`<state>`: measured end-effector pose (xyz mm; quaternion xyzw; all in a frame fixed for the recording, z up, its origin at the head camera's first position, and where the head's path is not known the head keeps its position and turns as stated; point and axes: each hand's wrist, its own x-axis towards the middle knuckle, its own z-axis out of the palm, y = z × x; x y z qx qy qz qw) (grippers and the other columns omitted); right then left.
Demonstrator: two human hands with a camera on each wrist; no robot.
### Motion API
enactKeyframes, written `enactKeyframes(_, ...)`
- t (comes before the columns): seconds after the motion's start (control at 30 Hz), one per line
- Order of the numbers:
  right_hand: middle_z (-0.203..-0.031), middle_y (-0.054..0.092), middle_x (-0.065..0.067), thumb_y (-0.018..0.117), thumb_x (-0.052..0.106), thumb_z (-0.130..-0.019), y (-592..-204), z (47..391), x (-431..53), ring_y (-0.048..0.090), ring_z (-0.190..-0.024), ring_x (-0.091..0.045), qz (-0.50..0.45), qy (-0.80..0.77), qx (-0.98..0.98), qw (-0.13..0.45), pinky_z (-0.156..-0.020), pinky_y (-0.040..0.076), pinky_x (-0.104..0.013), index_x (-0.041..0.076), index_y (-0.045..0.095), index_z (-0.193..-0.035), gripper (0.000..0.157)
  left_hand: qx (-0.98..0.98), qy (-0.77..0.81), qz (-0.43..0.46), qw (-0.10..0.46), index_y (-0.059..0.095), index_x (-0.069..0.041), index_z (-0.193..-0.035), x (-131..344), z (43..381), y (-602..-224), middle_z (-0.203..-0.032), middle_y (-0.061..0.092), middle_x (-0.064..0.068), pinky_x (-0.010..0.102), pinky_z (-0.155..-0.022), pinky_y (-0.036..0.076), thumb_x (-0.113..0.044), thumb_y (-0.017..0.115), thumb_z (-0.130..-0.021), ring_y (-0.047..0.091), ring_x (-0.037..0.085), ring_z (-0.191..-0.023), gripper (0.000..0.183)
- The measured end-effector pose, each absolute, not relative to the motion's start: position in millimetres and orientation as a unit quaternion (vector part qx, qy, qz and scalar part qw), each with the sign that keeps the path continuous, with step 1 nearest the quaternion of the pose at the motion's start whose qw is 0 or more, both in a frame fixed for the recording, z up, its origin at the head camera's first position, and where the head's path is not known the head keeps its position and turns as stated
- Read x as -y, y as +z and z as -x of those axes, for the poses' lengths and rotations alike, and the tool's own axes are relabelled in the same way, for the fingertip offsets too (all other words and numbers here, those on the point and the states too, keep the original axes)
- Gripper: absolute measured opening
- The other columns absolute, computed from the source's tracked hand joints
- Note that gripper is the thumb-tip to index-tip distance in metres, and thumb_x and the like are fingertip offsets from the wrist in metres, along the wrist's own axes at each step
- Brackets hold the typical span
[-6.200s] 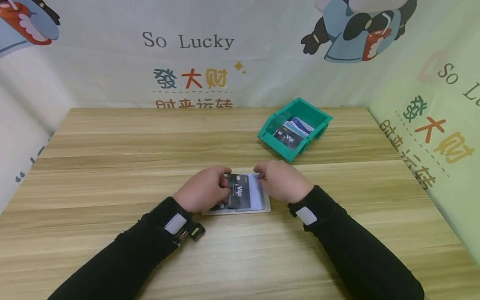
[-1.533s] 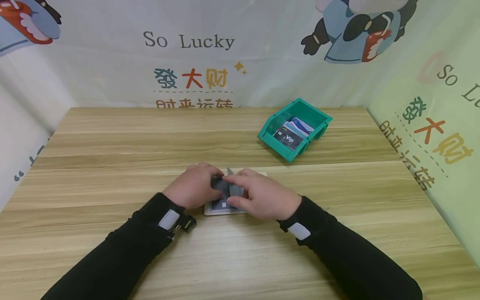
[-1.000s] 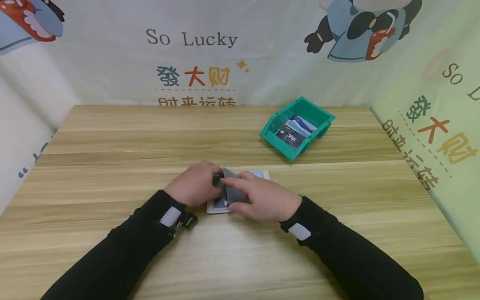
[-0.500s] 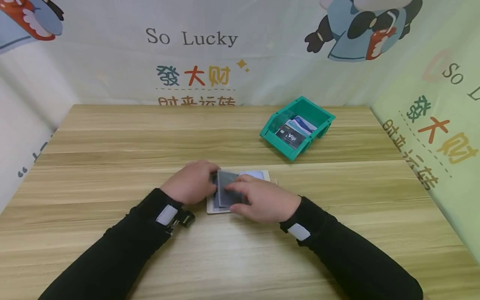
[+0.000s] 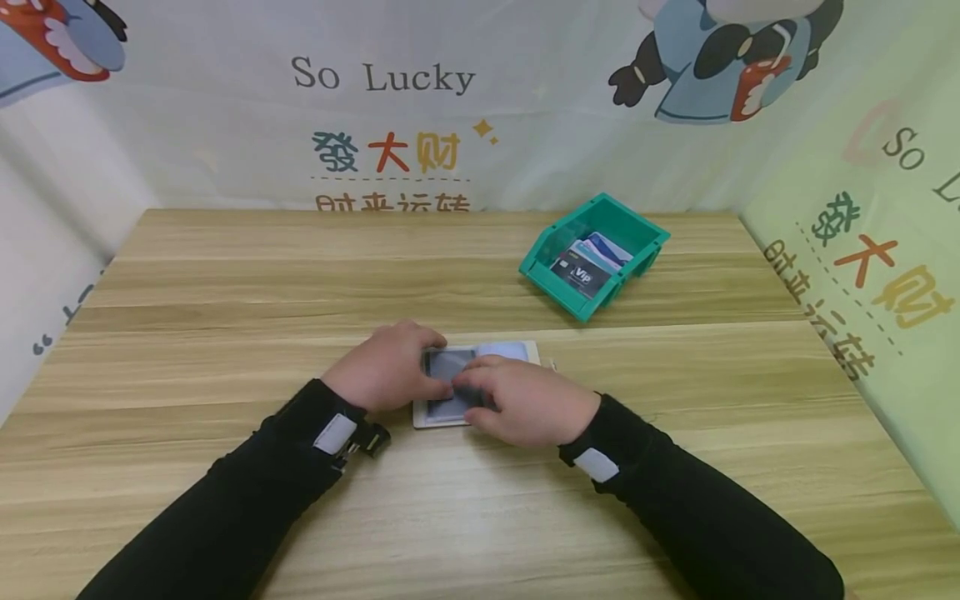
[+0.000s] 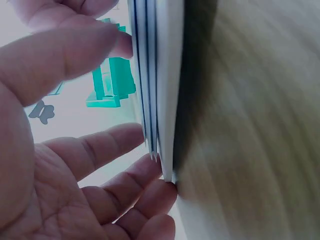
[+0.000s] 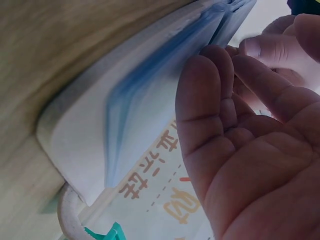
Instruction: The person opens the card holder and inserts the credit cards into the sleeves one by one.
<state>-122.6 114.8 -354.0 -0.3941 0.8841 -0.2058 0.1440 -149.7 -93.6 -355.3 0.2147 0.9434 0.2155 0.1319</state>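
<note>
An open card holder (image 5: pixel 420 416) with a white cover and clear sleeve pages lies on the table, centre of the head view. A grey sleeve page (image 5: pixel 448 363) lies flat on its left half; a pale bluish page (image 5: pixel 507 350) shows on the right half. My left hand (image 5: pixel 386 367) rests at the holder's left side, thumb over the page, other fingertips along the far and outer edges. In the left wrist view those fingers touch the stacked page edges (image 6: pixel 150 80). My right hand (image 5: pixel 531 398) lies over the middle and right, fingers extended, fingertips at the sleeves near the fold.
A green plastic bin (image 5: pixel 592 254) stands behind and to the right of the holder, with several cards (image 5: pixel 585 271) inside, one dark and marked VIP. A printed curtain (image 5: pixel 390 83) rises behind the wooden table (image 5: pixel 300 283) and along its sides.
Earlier my left hand held a dark VIP card over the holder. A grey sleeve page then stood raised between my hands; it has come down flat onto the left half.
</note>
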Motion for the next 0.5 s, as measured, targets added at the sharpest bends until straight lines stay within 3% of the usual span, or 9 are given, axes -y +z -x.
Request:
enactKeyframes(0.13, -0.120, 0.054, -0.001, 0.058, 0.025, -0.093, -353.2, 124.4, -115.1, 0.048, -0.102, -0.007, 0.399, -0.207, -0.883, 0.138, -0.089, 0.044, -0.029, 0.007, 0.056, -0.125, 0.037, -0.948, 0.198, -0.217, 0.123, 0.058, -0.007, -0.125, 93.6, 148.3, -357.7, -0.116, 0.053, 0.010, 0.035, -0.069, 0.046, -0.041, 0.076, -0.074, 0.048, 0.022, -0.088, 0.064)
enactKeyframes(0.23, -0.114, 0.058, -0.001, 0.059, 0.025, -0.092, -348.1, 127.5, -117.1, 0.051, -0.091, -0.007, 0.384, -0.220, -0.887, 0.130, -0.081, 0.047, -0.027, 0.007, 0.056, -0.125, 0.038, -0.950, 0.191, -0.216, 0.115, 0.059, -0.007, -0.123, 94.9, 148.0, -358.7, -0.114, 0.054, 0.009, 0.035, -0.070, 0.045, -0.040, 0.077, -0.073, 0.047, 0.022, -0.088, 0.063)
enactKeyframes(0.37, -0.107, 0.062, -0.002, 0.061, 0.025, -0.091, -334.8, 133.9, -126.1, 0.052, -0.079, -0.007, 0.327, -0.246, -0.905, 0.112, -0.067, 0.048, -0.027, 0.007, 0.057, -0.125, 0.039, -0.950, 0.192, -0.216, 0.116, 0.059, -0.006, -0.123, 94.5, 147.6, -358.4, -0.115, 0.054, 0.009, 0.037, -0.073, 0.046, -0.039, 0.078, -0.073, 0.047, 0.023, -0.090, 0.063)
enactKeyframes(0.5, -0.110, 0.063, -0.003, 0.063, 0.025, -0.090, -320.7, 144.3, -140.3, 0.053, -0.082, -0.010, 0.260, -0.268, -0.924, 0.078, -0.067, 0.050, -0.030, 0.009, 0.059, -0.121, 0.035, -0.950, 0.189, -0.218, 0.120, 0.058, -0.006, -0.125, 92.1, 147.0, -357.0, -0.115, 0.053, 0.010, 0.038, -0.075, 0.046, -0.039, 0.078, -0.073, 0.047, 0.023, -0.090, 0.065)
